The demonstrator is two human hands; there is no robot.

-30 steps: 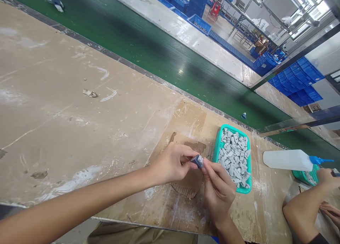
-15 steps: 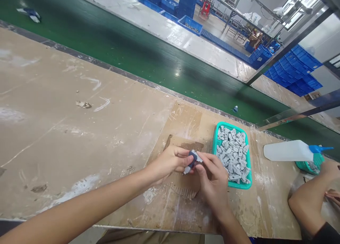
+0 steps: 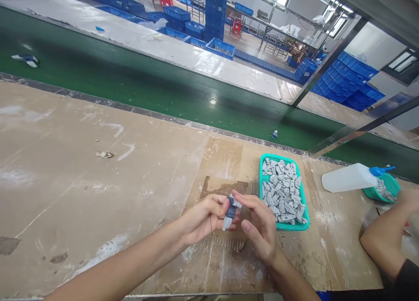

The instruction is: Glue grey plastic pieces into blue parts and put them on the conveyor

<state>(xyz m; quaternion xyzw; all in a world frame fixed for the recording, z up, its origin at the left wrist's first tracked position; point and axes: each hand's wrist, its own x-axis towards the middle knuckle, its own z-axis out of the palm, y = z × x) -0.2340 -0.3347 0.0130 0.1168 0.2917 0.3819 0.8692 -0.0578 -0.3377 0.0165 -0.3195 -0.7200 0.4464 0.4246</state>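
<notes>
Though near a basket [image 3: 261, 178] (bottle [image 3: 347, 178] beyond), left hand [image 3: 203, 218] around blue-grey piece [image 3: 231, 212], right hand [image 3: 266, 224] spread

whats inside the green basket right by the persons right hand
The basket holds a heap of loose light-grey pieces. A bit of its green mesh shows at the upper left; whatever lies beneath the top pieces is covered.
</notes>
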